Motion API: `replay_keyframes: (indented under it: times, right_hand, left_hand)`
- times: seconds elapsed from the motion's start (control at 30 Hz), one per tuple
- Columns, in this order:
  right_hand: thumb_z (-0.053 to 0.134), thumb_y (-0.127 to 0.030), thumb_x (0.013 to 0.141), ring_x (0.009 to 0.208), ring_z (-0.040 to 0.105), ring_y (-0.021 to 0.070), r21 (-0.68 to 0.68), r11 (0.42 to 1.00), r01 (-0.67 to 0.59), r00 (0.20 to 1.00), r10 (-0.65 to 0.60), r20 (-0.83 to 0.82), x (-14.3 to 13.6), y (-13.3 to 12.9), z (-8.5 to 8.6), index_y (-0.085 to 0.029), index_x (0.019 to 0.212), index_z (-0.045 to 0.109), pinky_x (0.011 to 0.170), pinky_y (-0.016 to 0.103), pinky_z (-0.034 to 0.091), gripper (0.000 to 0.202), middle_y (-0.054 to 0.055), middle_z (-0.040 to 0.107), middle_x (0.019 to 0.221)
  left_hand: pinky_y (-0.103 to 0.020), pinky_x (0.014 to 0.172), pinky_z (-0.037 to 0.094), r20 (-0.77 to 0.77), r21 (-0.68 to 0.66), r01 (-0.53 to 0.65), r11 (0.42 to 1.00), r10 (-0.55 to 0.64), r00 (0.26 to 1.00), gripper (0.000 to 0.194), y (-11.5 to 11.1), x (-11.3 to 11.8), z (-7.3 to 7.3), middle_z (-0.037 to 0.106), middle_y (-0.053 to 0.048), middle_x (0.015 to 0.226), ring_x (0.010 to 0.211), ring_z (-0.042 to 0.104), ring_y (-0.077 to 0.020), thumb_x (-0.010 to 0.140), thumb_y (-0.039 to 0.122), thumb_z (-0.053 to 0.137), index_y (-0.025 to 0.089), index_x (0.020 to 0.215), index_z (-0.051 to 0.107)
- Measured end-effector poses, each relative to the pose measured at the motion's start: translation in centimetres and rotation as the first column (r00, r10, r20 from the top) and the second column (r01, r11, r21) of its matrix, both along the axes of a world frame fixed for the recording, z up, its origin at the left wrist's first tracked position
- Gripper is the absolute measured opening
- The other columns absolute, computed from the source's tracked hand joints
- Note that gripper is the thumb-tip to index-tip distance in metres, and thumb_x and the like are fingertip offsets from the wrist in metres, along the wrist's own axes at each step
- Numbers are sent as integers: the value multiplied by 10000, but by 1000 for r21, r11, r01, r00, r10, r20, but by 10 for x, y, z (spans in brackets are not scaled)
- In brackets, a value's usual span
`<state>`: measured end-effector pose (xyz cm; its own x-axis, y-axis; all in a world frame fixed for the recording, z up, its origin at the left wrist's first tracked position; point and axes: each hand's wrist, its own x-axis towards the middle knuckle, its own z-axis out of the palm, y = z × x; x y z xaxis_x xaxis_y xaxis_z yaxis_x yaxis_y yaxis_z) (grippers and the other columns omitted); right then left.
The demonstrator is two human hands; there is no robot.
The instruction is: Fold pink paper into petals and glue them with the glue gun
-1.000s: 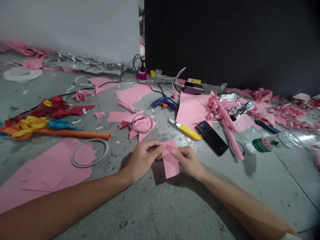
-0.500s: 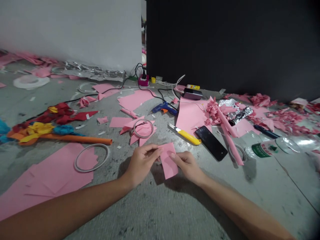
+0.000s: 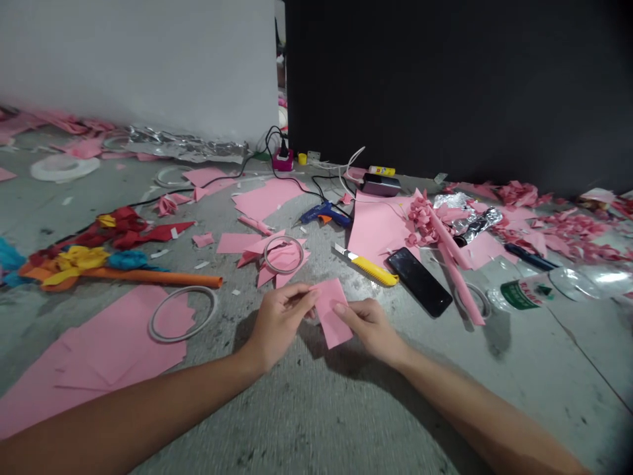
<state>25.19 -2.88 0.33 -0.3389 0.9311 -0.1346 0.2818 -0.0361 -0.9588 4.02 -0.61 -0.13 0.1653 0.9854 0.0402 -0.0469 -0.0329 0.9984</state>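
Observation:
A small rectangular piece of pink paper point(image 3: 332, 324) is held above the grey floor between my two hands. My left hand point(image 3: 281, 323) pinches its upper left edge between thumb and fingers. On the other side, my right hand point(image 3: 368, 323) grips the right edge, its thumb lying flat on the paper; the fingers behind are hidden. Just beyond the hands lie a yellow utility knife point(image 3: 370, 269) with its blade out and a black phone point(image 3: 419, 282). A tape roll point(image 3: 283, 255) rests on folded pink paper pieces point(image 3: 274, 264).
To the left are stacked pink sheets point(image 3: 109, 336), another tape roll point(image 3: 161, 330) and an orange paper tube point(image 3: 163, 277) with coloured paper flowers. A blue glue gun point(image 3: 324, 214) sits farther back. On the right lie a pink paper tube point(image 3: 462, 287) and a plastic bottle point(image 3: 524, 291).
The pink paper has tilted slightly, its lower edge now a little higher. Both hands keep their hold in nearly the same place. The view has shifted very slightly.

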Motion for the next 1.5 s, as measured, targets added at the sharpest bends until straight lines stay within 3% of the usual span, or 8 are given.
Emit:
replay_keyframes:
  times: [0.3, 0.47, 0.67, 0.97, 1.07, 1.17, 1.3, 1.5]
  right_hand:
    - [545, -753, 1024, 614, 243, 115, 15, 1000, 17, 999, -18, 51, -1, 1, 6, -230, 623, 351, 580, 305, 200, 687, -45, 253, 645]
    - [536, -760, 1033, 585, 373, 130, -6, 1000, 19, 998, -18, 57, -1, 0, 7, -193, 631, 585, 579, 302, 278, 697, -18, 445, 595]
    - [542, -714, 1062, 659, 642, 187, -46, 998, -32, 998, 30, -52, 0, 0, 5, -180, 750, 784, 708, 320, 500, 664, 61, 721, 708]
    - [637, -674, 1035, 612, 717, 193, -94, 995, -11, 984, -6, -177, -2, -1, 1, -193, 772, 811, 683, 314, 587, 575, 46, 752, 685]
    - [631, -668, 1042, 541, 672, 168, -87, 996, 8, 987, -21, -157, -1, -2, 2, -187, 750, 782, 597, 287, 544, 582, 43, 752, 667]
    - [639, -663, 1042, 389, 483, 108, -28, 996, 89, 994, -91, -54, 1, -2, 3, -188, 607, 685, 457, 258, 381, 646, 16, 659, 502]
    - [707, -626, 1015, 374, 381, 87, 66, 980, 186, 983, -185, -11, 4, -2, 2, -199, 512, 600, 445, 264, 295, 668, -8, 550, 392]
    - [697, -602, 1027, 361, 433, 86, 36, 984, 172, 985, -173, 13, 4, -4, 3, -186, 571, 687, 406, 266, 255, 617, 13, 627, 490]
  left_hand:
    - [-196, 601, 530, 11, -3, -59, 998, 59, 998, 314, 0, 1, 0, 683, -4, 661, 604, 634, -120, 915, 465, 763, 163, 834, 788]
    - [-171, 530, 471, 23, 7, -89, 996, 89, 996, 319, -2, 0, 3, 628, 18, 619, 533, 560, -89, 894, 452, 772, 163, 760, 757]
    - [-162, 529, 451, 5, 32, -146, 989, 146, 989, 319, -2, 0, 5, 625, 19, 601, 521, 564, -80, 908, 407, 755, 168, 698, 723]
    - [-200, 471, 307, 56, 41, -173, 984, 171, 984, 322, 3, -1, -2, 486, 52, 560, 513, 399, -75, 922, 429, 768, 167, 737, 734]
    - [-212, 487, 314, 82, 56, -169, 984, 165, 983, 311, 3, -1, -1, 502, 50, 578, 529, 407, -80, 941, 421, 757, 167, 763, 752]
    - [-205, 554, 377, 68, 120, -175, 977, 168, 983, 279, -1, -2, 1, 602, 31, 648, 598, 477, -87, 968, 390, 740, 167, 808, 787]
    - [-203, 629, 441, 57, 186, -177, 967, 169, 984, 228, -5, -1, 3, 708, 9, 757, 676, 559, -99, 995, 358, 717, 177, 907, 821]
    - [-209, 509, 357, 174, 75, -212, 974, 197, 965, 250, 0, 0, 4, 555, 46, 622, 546, 431, -81, 979, 372, 724, 177, 827, 757]
